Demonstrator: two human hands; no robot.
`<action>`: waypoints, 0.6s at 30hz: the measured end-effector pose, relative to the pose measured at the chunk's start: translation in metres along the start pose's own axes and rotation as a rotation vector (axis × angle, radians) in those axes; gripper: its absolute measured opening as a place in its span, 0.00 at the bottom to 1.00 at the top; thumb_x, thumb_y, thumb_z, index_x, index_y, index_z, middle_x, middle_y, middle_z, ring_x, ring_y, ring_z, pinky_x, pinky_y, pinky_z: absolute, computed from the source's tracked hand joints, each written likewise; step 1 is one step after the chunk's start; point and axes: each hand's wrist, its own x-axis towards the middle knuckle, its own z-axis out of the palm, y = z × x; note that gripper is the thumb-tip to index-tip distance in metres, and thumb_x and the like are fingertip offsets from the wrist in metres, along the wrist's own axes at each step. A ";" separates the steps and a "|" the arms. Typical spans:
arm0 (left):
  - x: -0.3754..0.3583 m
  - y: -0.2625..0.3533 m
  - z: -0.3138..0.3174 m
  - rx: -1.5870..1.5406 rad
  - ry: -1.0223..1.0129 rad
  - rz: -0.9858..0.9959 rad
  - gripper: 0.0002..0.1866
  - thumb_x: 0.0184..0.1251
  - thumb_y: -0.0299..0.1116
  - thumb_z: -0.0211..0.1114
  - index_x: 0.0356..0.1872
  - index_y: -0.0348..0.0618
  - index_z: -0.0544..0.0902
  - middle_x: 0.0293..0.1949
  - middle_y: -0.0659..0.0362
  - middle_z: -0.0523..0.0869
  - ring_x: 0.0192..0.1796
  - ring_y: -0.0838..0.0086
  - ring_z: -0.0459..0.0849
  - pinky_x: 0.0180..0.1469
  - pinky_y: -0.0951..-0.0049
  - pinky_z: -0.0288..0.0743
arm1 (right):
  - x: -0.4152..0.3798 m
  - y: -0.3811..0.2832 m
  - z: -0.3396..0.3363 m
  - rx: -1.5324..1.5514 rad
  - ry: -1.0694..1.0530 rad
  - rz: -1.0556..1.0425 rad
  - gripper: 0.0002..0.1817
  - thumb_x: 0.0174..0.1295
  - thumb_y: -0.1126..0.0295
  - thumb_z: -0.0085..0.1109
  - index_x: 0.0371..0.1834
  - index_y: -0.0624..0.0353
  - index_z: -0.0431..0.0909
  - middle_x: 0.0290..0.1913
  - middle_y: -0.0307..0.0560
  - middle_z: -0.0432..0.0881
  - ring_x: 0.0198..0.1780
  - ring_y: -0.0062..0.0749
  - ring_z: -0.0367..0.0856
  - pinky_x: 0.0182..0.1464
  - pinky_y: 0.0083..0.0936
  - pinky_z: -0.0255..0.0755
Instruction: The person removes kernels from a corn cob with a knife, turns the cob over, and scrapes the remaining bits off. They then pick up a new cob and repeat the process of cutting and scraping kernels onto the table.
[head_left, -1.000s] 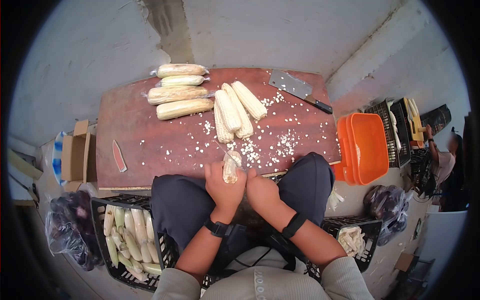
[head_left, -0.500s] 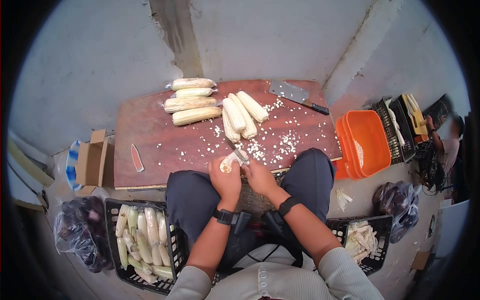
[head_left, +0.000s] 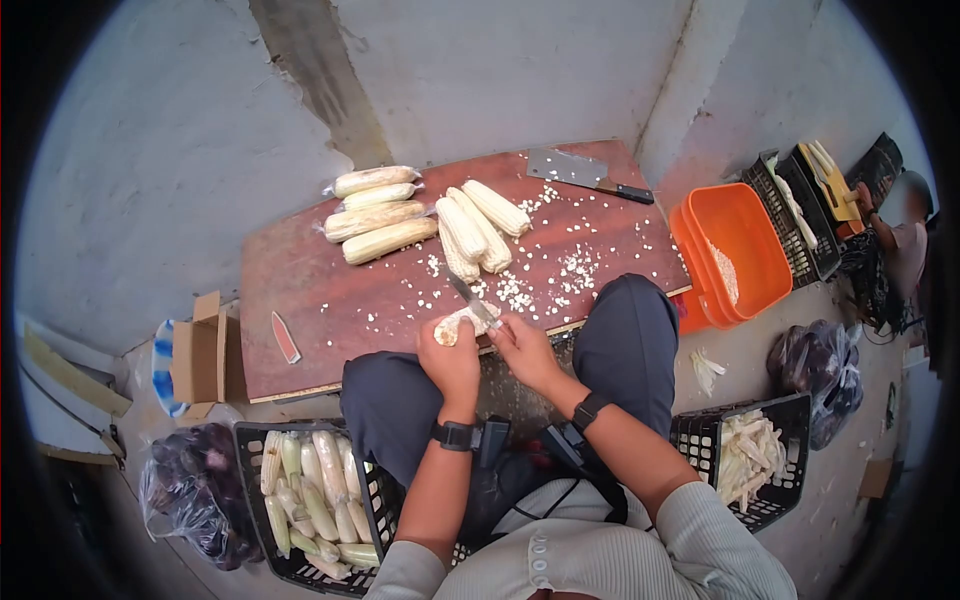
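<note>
Grip on small knife (head_left: pixel 474 300), above red tabletop (head_left: pixel 290 290), near pale walls (head_left: pixel 200 150).

On the table (head_left: pixel 290 265): cobs in wrap (head_left: pixel 388 239) far left, unwrapped cobs (head_left: pixel 462 229) just right of them, a cleaver (head_left: pixel 565 168) far right, kernels (head_left: pixel 574 268) nearer. Left of the table, a carton (head_left: pixel 196 362); right, buckets (head_left: pixel 755 225). Near left, corn (head_left: pixel 318 510) in a crate (head_left: pixel 381 505); near right, husks (head_left: pixel 748 455) in another crate (head_left: pixel 794 462).
</note>
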 end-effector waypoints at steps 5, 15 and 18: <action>0.000 0.026 -0.007 -0.120 -0.049 -0.093 0.12 0.59 0.28 0.66 0.37 0.28 0.76 0.33 0.50 0.81 0.29 0.71 0.82 0.25 0.74 0.78 | -0.005 -0.018 -0.021 -0.241 0.110 -0.086 0.14 0.66 0.66 0.53 0.49 0.63 0.72 0.30 0.57 0.80 0.31 0.53 0.80 0.34 0.39 0.73; -0.001 0.030 0.002 0.153 -0.048 0.200 0.19 0.53 0.35 0.72 0.40 0.34 0.76 0.37 0.48 0.77 0.37 0.57 0.80 0.43 0.60 0.74 | -0.030 -0.013 -0.021 -0.761 -0.110 -0.102 0.08 0.66 0.68 0.49 0.40 0.62 0.68 0.28 0.56 0.81 0.30 0.51 0.83 0.31 0.41 0.76; -0.002 0.032 0.006 0.235 -0.114 0.405 0.19 0.50 0.35 0.73 0.38 0.37 0.76 0.36 0.50 0.77 0.37 0.55 0.80 0.41 0.59 0.74 | -0.026 -0.008 -0.020 -0.778 -0.129 -0.066 0.07 0.65 0.70 0.50 0.35 0.62 0.66 0.26 0.55 0.81 0.28 0.49 0.83 0.30 0.39 0.76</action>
